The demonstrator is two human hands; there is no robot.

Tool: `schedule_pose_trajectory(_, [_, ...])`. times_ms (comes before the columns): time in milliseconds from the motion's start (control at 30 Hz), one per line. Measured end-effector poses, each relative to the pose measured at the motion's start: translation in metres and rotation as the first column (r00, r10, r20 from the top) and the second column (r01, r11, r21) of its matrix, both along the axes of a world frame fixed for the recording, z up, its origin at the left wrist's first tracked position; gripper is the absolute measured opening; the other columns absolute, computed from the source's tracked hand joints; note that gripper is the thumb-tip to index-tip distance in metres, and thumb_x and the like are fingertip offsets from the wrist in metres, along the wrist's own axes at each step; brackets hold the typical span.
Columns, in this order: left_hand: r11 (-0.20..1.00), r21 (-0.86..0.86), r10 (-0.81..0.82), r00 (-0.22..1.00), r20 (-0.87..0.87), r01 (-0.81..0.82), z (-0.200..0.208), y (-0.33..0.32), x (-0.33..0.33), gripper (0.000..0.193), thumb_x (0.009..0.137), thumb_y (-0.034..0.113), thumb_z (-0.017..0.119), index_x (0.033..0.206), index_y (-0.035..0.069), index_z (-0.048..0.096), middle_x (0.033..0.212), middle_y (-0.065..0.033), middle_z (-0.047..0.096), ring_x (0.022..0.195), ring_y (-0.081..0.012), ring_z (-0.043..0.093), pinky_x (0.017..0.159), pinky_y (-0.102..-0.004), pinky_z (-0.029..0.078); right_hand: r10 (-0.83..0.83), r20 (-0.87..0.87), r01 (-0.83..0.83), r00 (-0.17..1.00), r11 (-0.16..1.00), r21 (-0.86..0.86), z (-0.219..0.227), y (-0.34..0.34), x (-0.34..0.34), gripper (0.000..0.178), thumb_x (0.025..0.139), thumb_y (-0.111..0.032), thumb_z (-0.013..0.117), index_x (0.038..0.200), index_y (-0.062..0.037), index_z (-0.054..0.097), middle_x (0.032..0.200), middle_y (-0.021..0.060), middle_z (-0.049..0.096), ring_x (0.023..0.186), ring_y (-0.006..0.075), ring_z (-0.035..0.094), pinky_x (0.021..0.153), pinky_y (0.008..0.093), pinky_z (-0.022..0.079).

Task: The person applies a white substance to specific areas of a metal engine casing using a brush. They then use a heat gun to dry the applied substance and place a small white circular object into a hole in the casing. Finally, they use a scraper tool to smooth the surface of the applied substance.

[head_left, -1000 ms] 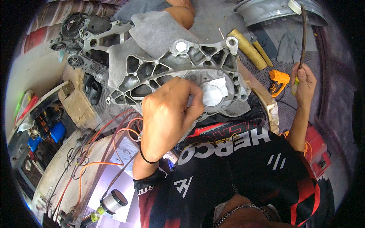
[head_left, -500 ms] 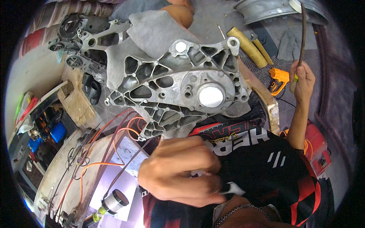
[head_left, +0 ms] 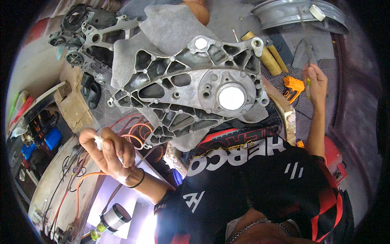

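A bare metal engine casing [head_left: 191, 87], ribbed and with a round opening, lies across my lap on a grey cloth [head_left: 166, 26]. My left hand [head_left: 107, 152] is raised at the casing's left, fingers curled around a small white thing [head_left: 98, 142]; its kind is hard to make out. Off to the right, my right hand [head_left: 315, 81] grips a long thin rod-like tool [head_left: 307, 53] with a yellow-green handle. The rod is smeared by motion. Neither hand touches the casing.
Darker engine parts [head_left: 81, 36] stand at the far left. A wheel rim [head_left: 280, 16] and white tape roll [head_left: 317, 12] are at the far right. An orange power tool [head_left: 293, 86] lies near yellow tubes [head_left: 270, 61]. Orange hoses [head_left: 132, 136] and a work lamp [head_left: 115, 217] are left.
My left hand has swung from in front of my chest out to the left, showing the white thing. My right hand has shifted slightly left with the rod-like tool. The casing has moved slightly.
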State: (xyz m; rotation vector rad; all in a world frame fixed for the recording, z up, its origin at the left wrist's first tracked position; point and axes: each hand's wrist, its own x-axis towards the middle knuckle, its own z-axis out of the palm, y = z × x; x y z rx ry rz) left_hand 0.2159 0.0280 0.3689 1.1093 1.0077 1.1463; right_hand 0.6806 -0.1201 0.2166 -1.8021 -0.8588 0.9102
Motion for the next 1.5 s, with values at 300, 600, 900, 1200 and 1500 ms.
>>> schedule_pose_trajectory(300, [0.982, -0.126, 0.153, 0.980, 0.126, -0.137, -0.041, -0.009, -0.076, 0.034, 0.103, 0.026, 0.042, 0.094, -0.004, 0.055, 0.055, -0.0038, 0.047, 0.031, -0.0047, 0.033, 0.029, -0.0176, 0.023, 0.204, 0.086, -0.139, 0.975, 0.867, -0.478, -0.080, 0.002, 0.000, 0.032, 0.097, -0.034, 0.054, 0.096, -0.0035, 0.063, 0.063, -0.0034, 0.048, 0.056, 0.0057, 0.044, 0.049, 0.0227, 0.035])
schedule_pose_trajectory(600, [0.921, -0.206, 0.341, 0.940, 0.020, -0.330, -0.060, -0.009, -0.092, 0.031, 0.099, 0.036, 0.052, 0.094, 0.005, 0.053, 0.082, -0.0013, 0.040, 0.066, -0.0083, 0.034, 0.057, -0.0212, 0.032, 0.616, 0.273, -0.343, 0.739, 0.693, -0.635, -0.169, 0.048, 0.006, 0.037, 0.092, -0.023, 0.054, 0.121, 0.0002, 0.057, 0.108, 0.0263, 0.064, 0.101, 0.0403, 0.062, 0.087, 0.0452, 0.048])
schedule_pose_trajectory(900, [0.777, -0.343, 0.617, 0.747, 0.247, -0.528, -0.106, 0.007, -0.150, 0.020, 0.096, 0.023, 0.057, 0.087, 0.006, 0.056, 0.086, -0.0059, 0.056, 0.085, -0.0195, 0.053, 0.077, -0.0316, 0.045, -0.151, -0.484, 0.063, 0.862, 0.979, -0.194, -0.078, 0.115, -0.050, 0.053, 0.098, -0.041, 0.046, 0.134, -0.0012, 0.047, 0.137, 0.0195, 0.049, 0.129, 0.0323, 0.045, 0.106, 0.0386, 0.036])
schedule_pose_trajectory(1200, [0.841, -0.393, 0.471, 0.860, 0.194, -0.372, -0.138, 0.098, -0.065, 0.032, 0.099, 0.033, 0.049, 0.104, 0.003, 0.059, 0.107, -0.0082, 0.063, 0.118, -0.0314, 0.054, 0.098, -0.0427, 0.044, -0.061, -0.852, 0.002, 0.520, 0.998, -0.070, 0.030, 0.159, -0.120, 0.068, 0.099, -0.053, 0.035, 0.139, 0.0020, 0.039, 0.144, 0.0179, 0.043, 0.131, 0.0291, 0.042, 0.109, 0.0376, 0.030])
schedule_pose_trajectory(1500, [0.791, -0.472, 0.462, 0.886, 0.042, -0.390, -0.127, 0.097, -0.068, 0.022, 0.094, 0.026, 0.061, 0.098, 0.004, 0.061, 0.098, -0.0078, 0.065, 0.095, -0.0196, 0.061, 0.082, -0.0308, 0.050, 0.035, -0.648, -0.008, 0.761, 0.999, 0.045, 0.058, 0.174, -0.125, 0.063, 0.100, -0.052, 0.031, 0.135, -0.0012, 0.044, 0.141, 0.0156, 0.046, 0.130, 0.0252, 0.044, 0.106, 0.0352, 0.032])
